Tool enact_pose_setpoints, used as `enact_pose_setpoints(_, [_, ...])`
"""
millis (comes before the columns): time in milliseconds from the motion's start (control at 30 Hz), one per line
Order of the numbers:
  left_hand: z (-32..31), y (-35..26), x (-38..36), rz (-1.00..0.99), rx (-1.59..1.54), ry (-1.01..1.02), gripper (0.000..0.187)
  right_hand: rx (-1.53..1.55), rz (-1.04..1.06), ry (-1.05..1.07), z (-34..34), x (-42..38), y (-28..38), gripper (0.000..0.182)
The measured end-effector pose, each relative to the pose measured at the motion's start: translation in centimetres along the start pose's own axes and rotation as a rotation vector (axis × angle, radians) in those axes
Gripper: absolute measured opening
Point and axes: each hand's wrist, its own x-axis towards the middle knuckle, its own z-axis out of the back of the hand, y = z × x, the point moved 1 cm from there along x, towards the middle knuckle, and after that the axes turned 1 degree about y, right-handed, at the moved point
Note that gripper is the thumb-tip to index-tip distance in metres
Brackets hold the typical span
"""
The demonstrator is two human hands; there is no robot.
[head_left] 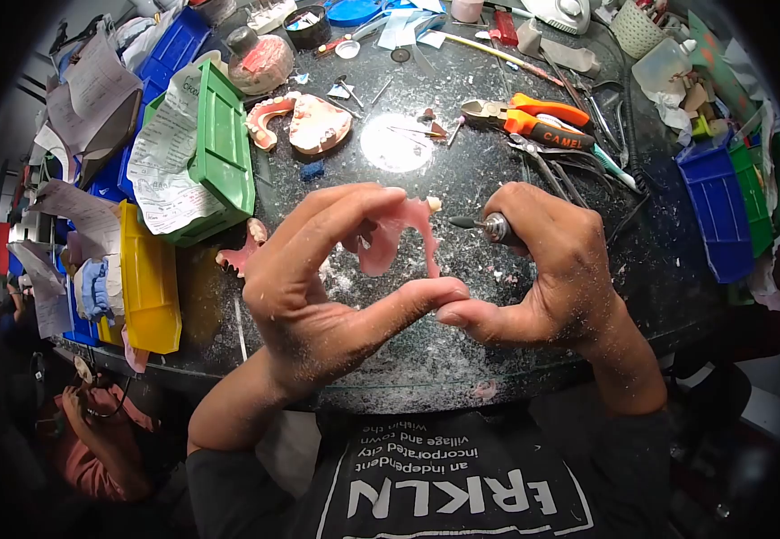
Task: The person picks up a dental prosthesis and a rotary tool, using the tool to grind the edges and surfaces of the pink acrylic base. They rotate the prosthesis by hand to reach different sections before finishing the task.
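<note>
My left hand [318, 269] is closed on a pink partial denture [399, 232], pinching it between the thumb and the curled fingers. A pale tooth shows at the denture's upper right end. In my right hand [556, 265] is a rotary handpiece [499, 230], its dark pointed bur [464, 222] aimed left at the denture with a small gap between. Both thumb tips meet or nearly meet below the denture. White dust speckles both hands. Another pink denture piece with teeth [246, 250] lies just left of my left hand.
Orange-handled cutters [533, 117] and several metal tools lie at the back right. A dental cast [320, 126] stands at the back left. Green [225, 144], yellow [149, 287] and blue bins [716, 211] line the sides. Pale dust covers the black worktop [390, 355]. Another person [107, 431] sits at lower left.
</note>
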Motion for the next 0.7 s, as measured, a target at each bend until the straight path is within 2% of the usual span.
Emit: enact_pose_setpoints(700, [-0.29,-0.32,-0.47,0.044,-0.090,0.047,0.064,0.009,0.025,0.003,-0.43,-0.17,0.26,0.071])
